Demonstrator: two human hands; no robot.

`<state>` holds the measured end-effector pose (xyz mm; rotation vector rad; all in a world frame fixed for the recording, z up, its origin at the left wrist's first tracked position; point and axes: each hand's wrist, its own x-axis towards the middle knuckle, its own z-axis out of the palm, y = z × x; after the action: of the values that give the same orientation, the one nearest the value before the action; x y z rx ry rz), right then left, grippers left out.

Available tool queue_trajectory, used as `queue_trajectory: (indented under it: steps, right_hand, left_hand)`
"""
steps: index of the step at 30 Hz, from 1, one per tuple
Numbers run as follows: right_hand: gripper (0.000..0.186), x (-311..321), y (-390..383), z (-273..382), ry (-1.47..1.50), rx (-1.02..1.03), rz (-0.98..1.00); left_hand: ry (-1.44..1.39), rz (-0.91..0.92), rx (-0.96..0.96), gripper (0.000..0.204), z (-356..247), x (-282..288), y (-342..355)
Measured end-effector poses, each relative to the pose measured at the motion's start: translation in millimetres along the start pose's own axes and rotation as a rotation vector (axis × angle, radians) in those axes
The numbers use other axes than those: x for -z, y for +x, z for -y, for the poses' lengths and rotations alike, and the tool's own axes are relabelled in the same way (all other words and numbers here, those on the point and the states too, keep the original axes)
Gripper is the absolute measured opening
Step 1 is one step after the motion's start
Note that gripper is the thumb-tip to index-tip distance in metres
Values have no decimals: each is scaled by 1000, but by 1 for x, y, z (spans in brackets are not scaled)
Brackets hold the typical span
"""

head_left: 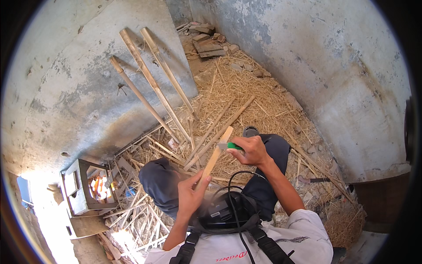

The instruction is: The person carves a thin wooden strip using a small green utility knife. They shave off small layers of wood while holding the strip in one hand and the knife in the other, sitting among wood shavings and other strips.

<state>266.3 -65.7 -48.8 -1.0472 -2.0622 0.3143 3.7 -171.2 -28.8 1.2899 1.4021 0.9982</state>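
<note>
A flat, pale strip of wood or split bamboo (216, 157) slants up and away from my left hand (190, 193), whose fingers are wrapped round its near end. My right hand (250, 151) grips a green-handled knife (234, 146). Its short grey blade lies across the strip, above the middle of its length, and seems to touch it. Both hands are in front of me, between my bent knees in dark trousers. The palm sides of the fingers are partly hidden.
Three bamboo poles (154, 81) lean on the left wall. Straw and loose sticks (239, 83) cover the ground ahead. Broken bricks (209, 46) lie at the far corner. A metal frame box (88, 187) stands at left. A black cable (235, 211) hangs over my lap.
</note>
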Motion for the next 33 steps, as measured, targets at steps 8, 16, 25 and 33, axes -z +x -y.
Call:
queue_trajectory:
  steps: [8, 16, 25, 33]
  right_hand:
    - [28, 4, 2, -1, 19, -62, -79]
    - [29, 3, 3, -3, 4, -84, -80]
    - [27, 8, 10, -8, 13, -201, -173]
    - [30, 7, 11, -12, 193, -340, -215]
  left_hand:
    - [-86, 35, 65, 34, -2, 5, -8]
    - [-115, 56, 113, 37, 2, 15, -8]
    - [41, 140, 186, 35, 2, 31, -10]
    - [-258, 254, 465, 50, -4, 55, -16]
